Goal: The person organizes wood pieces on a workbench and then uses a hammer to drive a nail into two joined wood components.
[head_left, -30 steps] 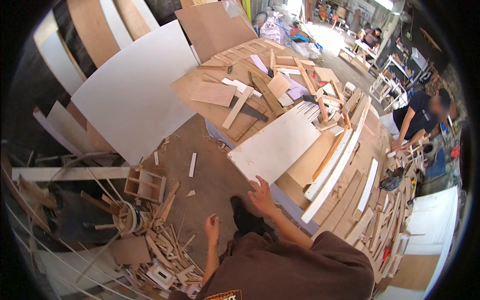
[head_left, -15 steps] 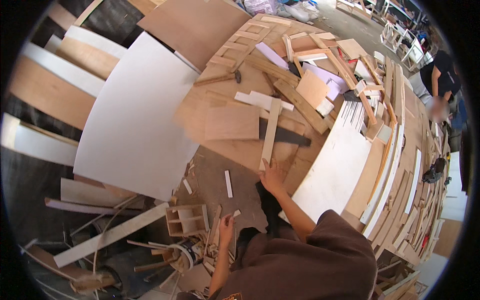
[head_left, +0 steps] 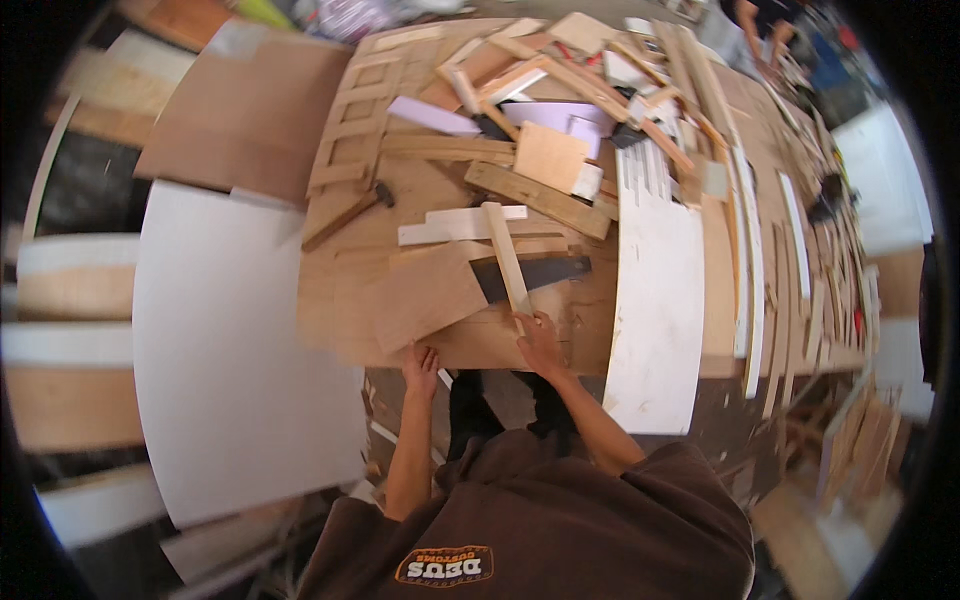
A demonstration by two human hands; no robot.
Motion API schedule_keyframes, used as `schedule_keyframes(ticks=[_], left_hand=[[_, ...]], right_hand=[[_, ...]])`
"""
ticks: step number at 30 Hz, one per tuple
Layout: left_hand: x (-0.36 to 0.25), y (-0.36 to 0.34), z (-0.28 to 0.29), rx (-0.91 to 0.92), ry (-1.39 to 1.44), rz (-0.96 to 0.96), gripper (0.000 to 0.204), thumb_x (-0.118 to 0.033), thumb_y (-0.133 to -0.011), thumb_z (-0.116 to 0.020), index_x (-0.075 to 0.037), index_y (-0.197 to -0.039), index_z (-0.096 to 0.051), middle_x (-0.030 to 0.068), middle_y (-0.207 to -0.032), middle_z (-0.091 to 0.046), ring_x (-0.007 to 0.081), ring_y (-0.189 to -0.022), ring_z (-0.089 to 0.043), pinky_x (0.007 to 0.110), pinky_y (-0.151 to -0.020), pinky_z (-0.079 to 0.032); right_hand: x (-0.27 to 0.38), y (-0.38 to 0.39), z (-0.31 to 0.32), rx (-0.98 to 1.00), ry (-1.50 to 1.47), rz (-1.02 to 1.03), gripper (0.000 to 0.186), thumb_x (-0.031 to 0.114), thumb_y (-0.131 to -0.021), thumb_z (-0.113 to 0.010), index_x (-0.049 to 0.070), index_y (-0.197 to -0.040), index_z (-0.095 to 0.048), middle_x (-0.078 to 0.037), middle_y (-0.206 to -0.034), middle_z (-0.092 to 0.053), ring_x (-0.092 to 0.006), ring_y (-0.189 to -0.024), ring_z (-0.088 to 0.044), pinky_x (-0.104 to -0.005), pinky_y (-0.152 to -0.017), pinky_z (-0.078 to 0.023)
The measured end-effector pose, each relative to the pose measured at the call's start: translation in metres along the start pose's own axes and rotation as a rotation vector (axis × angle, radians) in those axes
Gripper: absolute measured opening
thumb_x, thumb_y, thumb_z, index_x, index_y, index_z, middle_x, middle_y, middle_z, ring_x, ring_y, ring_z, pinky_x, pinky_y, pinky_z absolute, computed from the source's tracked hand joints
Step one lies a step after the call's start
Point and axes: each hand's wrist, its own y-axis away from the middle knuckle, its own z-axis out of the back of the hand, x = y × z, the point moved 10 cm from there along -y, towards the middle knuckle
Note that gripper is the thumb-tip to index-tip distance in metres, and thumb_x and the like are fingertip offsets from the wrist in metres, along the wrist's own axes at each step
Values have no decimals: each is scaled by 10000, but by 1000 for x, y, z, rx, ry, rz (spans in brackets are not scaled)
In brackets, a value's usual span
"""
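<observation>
Where the tabletop (head_left: 590, 338) ends, right hand (head_left: 541, 347) holds strip (head_left: 508, 258).

We have room on the bare tabletop (head_left: 590, 338) just left of the long white board (head_left: 655, 320), but the wooden stick (head_left: 508, 256) and dark saw blade (head_left: 548, 274) block us farther in.

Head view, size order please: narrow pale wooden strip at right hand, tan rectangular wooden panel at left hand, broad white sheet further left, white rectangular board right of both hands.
1. Broad white sheet
2. White rectangular board
3. Tan wooden panel
4. Pale wooden strip
</observation>
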Motion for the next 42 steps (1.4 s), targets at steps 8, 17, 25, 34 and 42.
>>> schedule_keyframes(ticks=[8,17,25,34,42], left_hand=[[-33,-63,-37,137,47,100,416,-262,-1014,-628,5,-1312,-514,151,-1261,-542,288,-1170,-545,428,-1058,-510],[-110,-61,-33,209,321,123,323,-225,-982,-671,3,-1191,-579,108,-1107,-627,266,-1042,-615,415,-965,-588],[-132,-85,3,107,259,128,285,-184,-1001,-644,15,-1195,-582,150,-1100,-649,285,-1065,-619,442,-1001,-565],[-30,-52,-30,343,-75,448,306,-233,-1022,-597,-36,-1252,-552,159,-1292,-615,305,-1233,-572,443,-1091,-486],[15,24,-151,571,-638,181,333,-300,-1037,-562,-57,-1264,-554,102,-1224,-666,193,-1050,-637,334,-877,-514]], right_hand=[[19,32,39,-300,105,-53,515,107,-862,-608,222,-1363,-593,-260,-1295,-532,-439,-1264,-469,-510,-1073,-403],[52,15,9,-500,-115,120,507,22,-862,-527,158,-1341,-625,-220,-1254,-586,-393,-1184,-520,-463,-1044,-420],[51,26,0,-526,34,-18,543,35,-850,-540,172,-1372,-597,-223,-1290,-563,-397,-1231,-493,-481,-1058,-411],[31,15,-7,-168,410,-267,643,113,-865,-613,248,-1480,-480,-210,-1496,-379,-433,-1334,-409,-539,-1124,-372],[-8,-15,34,-136,314,-257,739,169,-886,-645,185,-1558,-338,-177,-1528,-363,-423,-1363,-399,-526,-1119,-390]])
